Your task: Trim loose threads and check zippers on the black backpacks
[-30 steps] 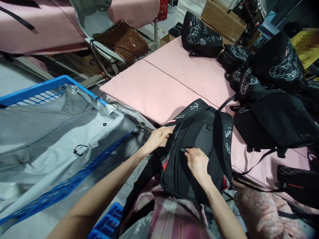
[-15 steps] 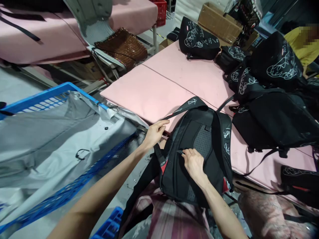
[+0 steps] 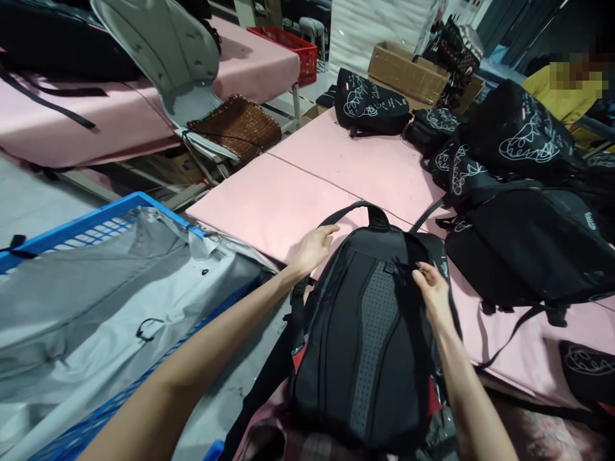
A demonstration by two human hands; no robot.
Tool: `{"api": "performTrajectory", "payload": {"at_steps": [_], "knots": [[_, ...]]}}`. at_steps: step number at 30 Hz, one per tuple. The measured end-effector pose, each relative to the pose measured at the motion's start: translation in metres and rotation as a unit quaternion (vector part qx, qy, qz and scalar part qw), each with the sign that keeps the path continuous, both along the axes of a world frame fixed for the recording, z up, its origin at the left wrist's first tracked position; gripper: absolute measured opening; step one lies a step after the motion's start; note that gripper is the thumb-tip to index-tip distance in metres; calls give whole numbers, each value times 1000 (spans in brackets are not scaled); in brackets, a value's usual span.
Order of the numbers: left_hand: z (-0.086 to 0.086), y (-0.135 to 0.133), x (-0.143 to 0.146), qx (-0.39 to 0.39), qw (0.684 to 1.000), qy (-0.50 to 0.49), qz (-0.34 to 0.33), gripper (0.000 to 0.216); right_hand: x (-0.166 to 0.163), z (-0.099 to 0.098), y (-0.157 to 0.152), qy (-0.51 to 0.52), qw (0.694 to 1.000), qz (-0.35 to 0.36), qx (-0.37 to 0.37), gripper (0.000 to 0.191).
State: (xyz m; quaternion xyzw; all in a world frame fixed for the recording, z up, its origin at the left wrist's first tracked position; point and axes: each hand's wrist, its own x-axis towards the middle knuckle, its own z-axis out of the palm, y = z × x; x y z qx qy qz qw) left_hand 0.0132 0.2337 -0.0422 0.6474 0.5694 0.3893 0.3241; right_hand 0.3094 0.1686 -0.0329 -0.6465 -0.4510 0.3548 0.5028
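Observation:
A black backpack (image 3: 331,333) stands upright with its padded back panel towards me and its base at my lap. My left hand (image 3: 312,251) is at its left shoulder strap (image 3: 346,210), with the fingers curled over the strap and holding it out from the panel. Over the upper right of the panel, beside the right shoulder strap, is my right hand (image 3: 435,291), its thumb and fingers pinched together. A small dark thing seems to stick out from them; against the black cloth I cannot make it out. Red tabs (image 3: 434,396) show low on both sides.
Several black bags with white scribbles (image 3: 528,137) lie on the pink table (image 3: 283,192) to the right. A blue crate (image 3: 134,203) lined with grey cloth stands left. Beyond are a grey chair (image 3: 168,57), a cardboard box (image 3: 408,73) and a person in yellow (image 3: 562,96).
My right hand has moved up and right, from the panel's middle to beside the right strap. My left hand stays at the left strap. The backpack looks larger and nearer in view.

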Motion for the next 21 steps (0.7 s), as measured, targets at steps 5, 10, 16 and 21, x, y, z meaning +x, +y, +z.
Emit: {"api": "performTrajectory", "payload": {"at_steps": [5, 10, 16, 21], "knots": [[-17, 13, 2, -34, 993, 86, -67, 27, 54, 16, 27, -50, 999, 2, 11, 43], [-25, 11, 14, 0, 982, 173, -81, 29, 71, 19, 43, -62, 996, 50, -29, 33], [-7, 17, 40, 39, 965, 258, -32, 22, 78, 18, 53, -36, 987, 142, -67, 37], [2, 38, 52, 26, 977, 154, -144, 25, 73, 16, 47, -109, 970, 194, -99, 38]]}}
